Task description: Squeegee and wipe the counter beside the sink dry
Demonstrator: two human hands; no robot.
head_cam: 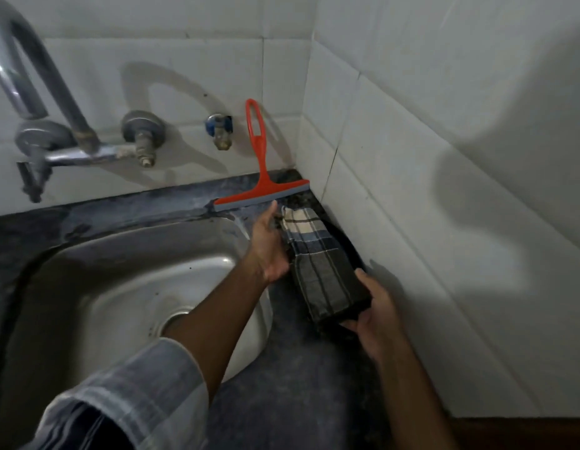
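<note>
A folded checked cloth (pixel 321 264) lies along the narrow dark counter (pixel 301 378) between the steel sink (pixel 97 293) and the tiled right wall. My right hand (pixel 376 311) grips its near end. My left hand (pixel 269 246) rests against its left edge, fingers stretched toward the far end; I cannot see whether it grips the cloth. A red squeegee (pixel 261 180) stands in the back corner, blade on the counter and handle leaning on the wall, just beyond my left fingertips.
A curved metal tap (pixel 38 92) with a valve (pixel 142 134) sits on the back wall over the sink. A small blue-handled tap (pixel 220 129) is left of the squeegee handle. White tiled walls close the counter at the back and right.
</note>
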